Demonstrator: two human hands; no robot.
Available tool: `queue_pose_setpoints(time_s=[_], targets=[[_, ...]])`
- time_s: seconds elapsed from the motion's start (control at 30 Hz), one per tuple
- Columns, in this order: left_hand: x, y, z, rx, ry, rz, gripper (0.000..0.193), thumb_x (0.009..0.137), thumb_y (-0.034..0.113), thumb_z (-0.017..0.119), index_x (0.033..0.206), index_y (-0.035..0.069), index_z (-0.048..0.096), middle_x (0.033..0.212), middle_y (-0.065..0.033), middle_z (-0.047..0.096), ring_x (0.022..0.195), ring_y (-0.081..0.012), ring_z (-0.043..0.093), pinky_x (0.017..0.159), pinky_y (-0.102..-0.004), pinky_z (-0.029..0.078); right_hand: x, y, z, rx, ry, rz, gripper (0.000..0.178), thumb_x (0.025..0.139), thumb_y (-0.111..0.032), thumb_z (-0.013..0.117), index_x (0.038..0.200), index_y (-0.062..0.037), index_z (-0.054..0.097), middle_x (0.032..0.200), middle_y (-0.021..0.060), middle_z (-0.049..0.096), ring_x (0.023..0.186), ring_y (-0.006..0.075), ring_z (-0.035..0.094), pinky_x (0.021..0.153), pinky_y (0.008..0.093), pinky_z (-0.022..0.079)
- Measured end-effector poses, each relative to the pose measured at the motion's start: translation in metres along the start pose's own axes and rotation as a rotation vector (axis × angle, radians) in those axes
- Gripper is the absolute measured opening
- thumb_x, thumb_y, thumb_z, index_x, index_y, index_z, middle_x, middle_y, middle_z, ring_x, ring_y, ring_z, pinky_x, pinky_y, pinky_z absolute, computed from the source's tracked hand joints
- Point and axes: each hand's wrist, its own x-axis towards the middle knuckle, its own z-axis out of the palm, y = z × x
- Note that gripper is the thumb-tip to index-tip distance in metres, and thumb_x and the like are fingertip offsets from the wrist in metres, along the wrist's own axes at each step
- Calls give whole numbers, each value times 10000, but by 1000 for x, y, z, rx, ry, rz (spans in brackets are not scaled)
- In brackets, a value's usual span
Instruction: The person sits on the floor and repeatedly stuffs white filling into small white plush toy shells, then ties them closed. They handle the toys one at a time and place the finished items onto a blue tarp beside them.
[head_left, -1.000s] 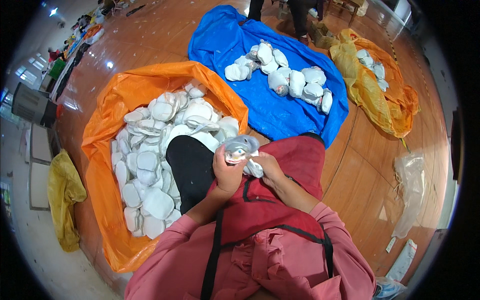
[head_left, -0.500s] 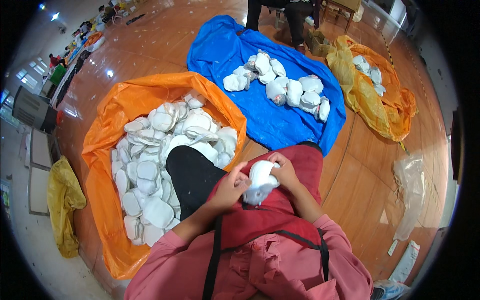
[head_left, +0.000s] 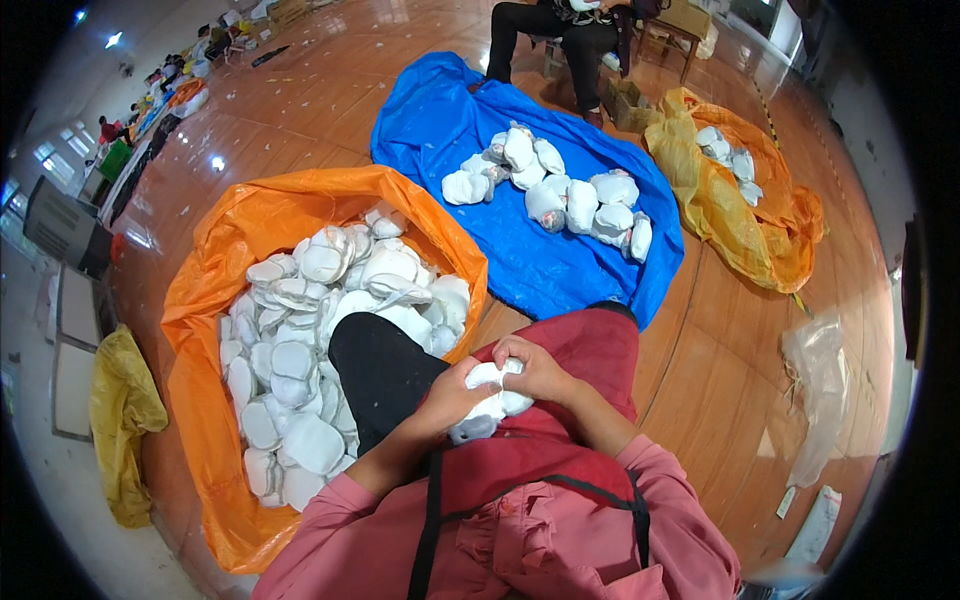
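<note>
Over the lap [head_left: 595, 355], the left hand [head_left: 452, 396] and right hand [head_left: 537, 374] both grip a white-and-grey plush piece [head_left: 490, 407], probably to steady it; white pads [head_left: 313, 444] lie at nine o'clock, seemingly within easy reach.

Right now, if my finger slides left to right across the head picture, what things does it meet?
Crumpled yellow sack, big orange sack, held white-and-grey thing, yellow-and-orange sack, clear plastic.
</note>
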Motion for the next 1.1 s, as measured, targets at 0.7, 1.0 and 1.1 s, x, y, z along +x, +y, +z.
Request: queue_pose_setpoints(time_s=[0.7, 1.0, 1.1], targets=[[-1, -15, 0, -162, 250, -180, 164, 776, 105, 723, 898, 11, 667, 781, -48, 661, 708, -98, 608, 632, -269, 484, -23, -15, 1, 262, -84, 176, 157, 873, -107, 686, 1020, -59, 655, 992, 2, 574, 940, 107, 545, 825, 257, 449], [6, -24, -1, 124, 409, -18, 243, 735, 136, 747, 903, -11, 651, 844, -141, 657, 746, -218, 645, 671, -321, 489, -26, -13, 4, 309, -13, 131, 125, 860, -100, 693, 972, -46, 704, 1013, 26, 565, 957, 146, 557, 851, 276, 451], [9, -27, 0, 111, 396, -34, 264, 730, 160, 765, 896, -10, 651, 842, -130, 653, 740, -207, 639, 670, -320, 488, -25, -6, 16, 152, 79, 164, 150, 847, -71, 695, 992, -42, 672, 966, 8, 568, 895, 119, 556, 795, 257, 461]])
